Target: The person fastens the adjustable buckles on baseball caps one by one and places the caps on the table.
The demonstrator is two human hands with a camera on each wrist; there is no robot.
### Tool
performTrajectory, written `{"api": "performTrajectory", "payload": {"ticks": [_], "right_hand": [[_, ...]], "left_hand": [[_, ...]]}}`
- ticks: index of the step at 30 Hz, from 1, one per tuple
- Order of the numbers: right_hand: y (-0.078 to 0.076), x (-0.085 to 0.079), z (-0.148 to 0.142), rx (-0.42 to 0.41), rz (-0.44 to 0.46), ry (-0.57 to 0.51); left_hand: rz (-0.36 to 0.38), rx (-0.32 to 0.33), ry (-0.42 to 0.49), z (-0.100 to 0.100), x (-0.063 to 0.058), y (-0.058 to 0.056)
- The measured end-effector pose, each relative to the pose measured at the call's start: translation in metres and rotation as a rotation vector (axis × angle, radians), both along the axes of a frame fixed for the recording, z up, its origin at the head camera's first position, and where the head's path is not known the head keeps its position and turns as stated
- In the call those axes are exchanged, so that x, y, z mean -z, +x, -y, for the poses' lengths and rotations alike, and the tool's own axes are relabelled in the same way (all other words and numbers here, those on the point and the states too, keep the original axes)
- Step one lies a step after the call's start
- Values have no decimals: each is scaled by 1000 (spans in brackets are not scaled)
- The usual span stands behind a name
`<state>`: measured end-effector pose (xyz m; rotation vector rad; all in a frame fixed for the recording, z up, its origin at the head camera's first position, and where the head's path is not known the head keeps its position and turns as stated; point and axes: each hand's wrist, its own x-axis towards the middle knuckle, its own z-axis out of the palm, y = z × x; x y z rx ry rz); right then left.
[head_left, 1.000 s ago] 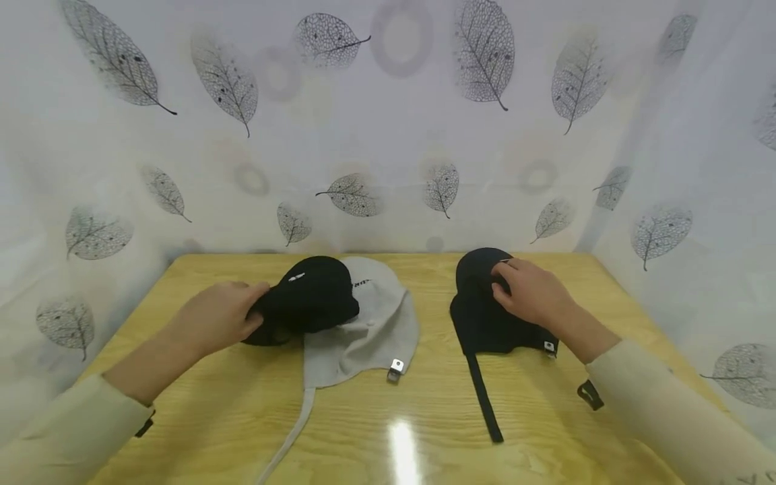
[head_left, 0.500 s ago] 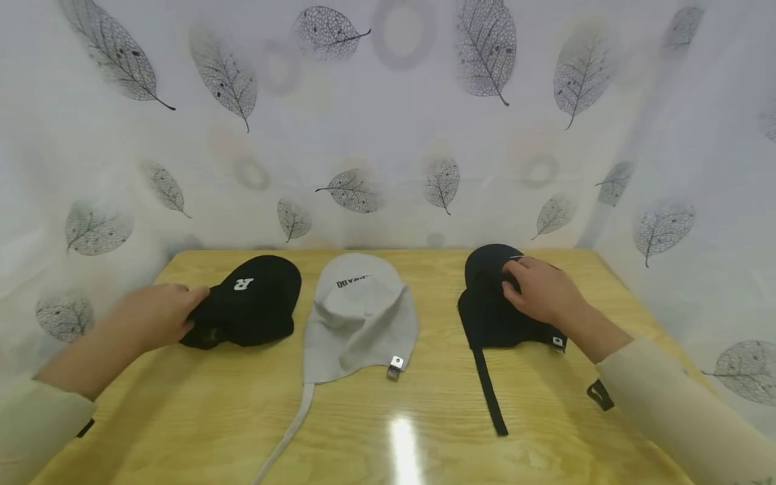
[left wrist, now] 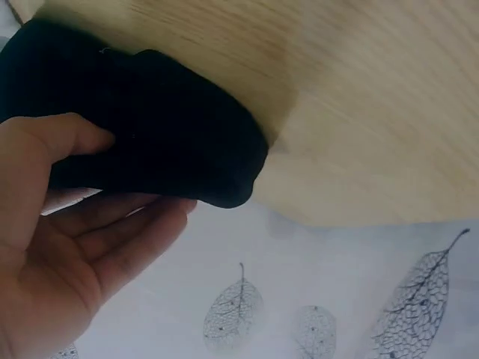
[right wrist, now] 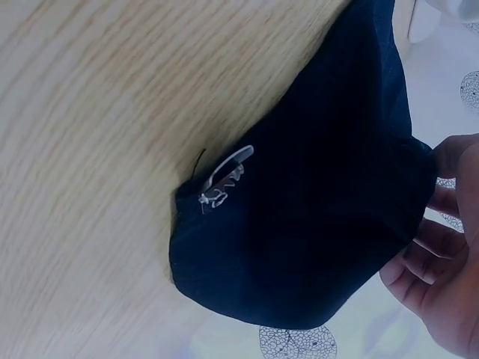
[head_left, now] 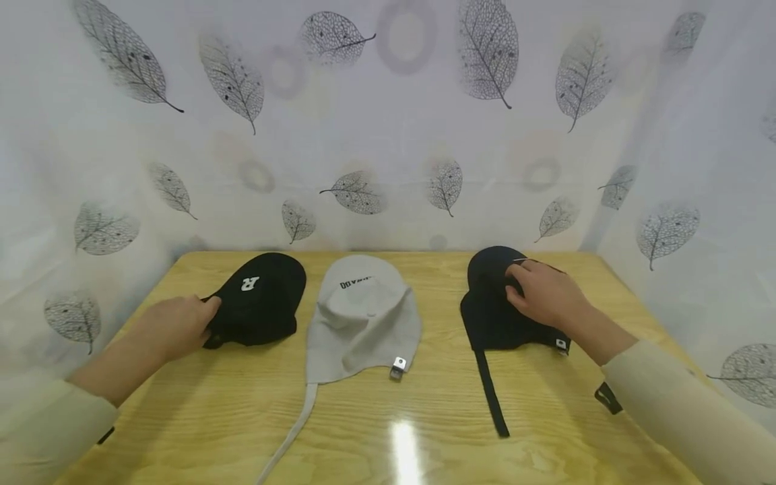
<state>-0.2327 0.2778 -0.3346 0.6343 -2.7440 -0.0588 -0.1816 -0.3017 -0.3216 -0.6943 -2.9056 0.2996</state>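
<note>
On the left, a black cap (head_left: 257, 306) with a white R rests on the table. My left hand (head_left: 172, 328) pinches its near-left edge. In the left wrist view the thumb lies on the dark cloth (left wrist: 172, 127) and the fingers are beneath it. A light grey cap (head_left: 364, 316) with dark lettering lies flattened in the middle, its strap trailing toward the front. My right hand (head_left: 545, 293) grips the upper right side of another black cap (head_left: 491, 310), whose strap (head_left: 492, 397) hangs forward. A metal buckle (right wrist: 228, 176) shows on this cap in the right wrist view.
The caps stand in a row on a yellow wooden table (head_left: 339, 431). A white curtain (head_left: 388, 135) with leaf prints hangs behind and at both sides. A small silver clasp (head_left: 398, 366) sits on the grey cap's edge.
My left hand has carried the R cap from over the grey cap to the left and set it apart. The right hand and its cap shifted slightly right.
</note>
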Motion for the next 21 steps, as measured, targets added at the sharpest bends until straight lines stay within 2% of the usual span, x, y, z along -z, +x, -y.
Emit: {"api": "performTrajectory", "payload": {"ticks": [4, 7, 9, 12, 15, 18, 21], "right_hand": [[-1, 1, 0, 0, 2, 12], [-2, -1, 1, -3, 5, 14], [-2, -2, 0, -5, 7, 14], [-1, -4, 0, -4, 11, 13], [-1, -5, 0, -4, 13, 17], [-2, -3, 0, -15, 2, 19], [-3, -1, 0, -21, -7, 23]], "left_hand": [[-18, -45, -8, -2, -5, 2], [-62, -59, -39, -7, -13, 4], [-113, -24, -60, -13, -16, 6], [-204, 87, -59, -23, -19, 5], [-243, 184, -74, -28, -17, 4], [-226, 205, -118, -31, -15, 3], [-186, 172, -160, -29, -13, 2]]}}
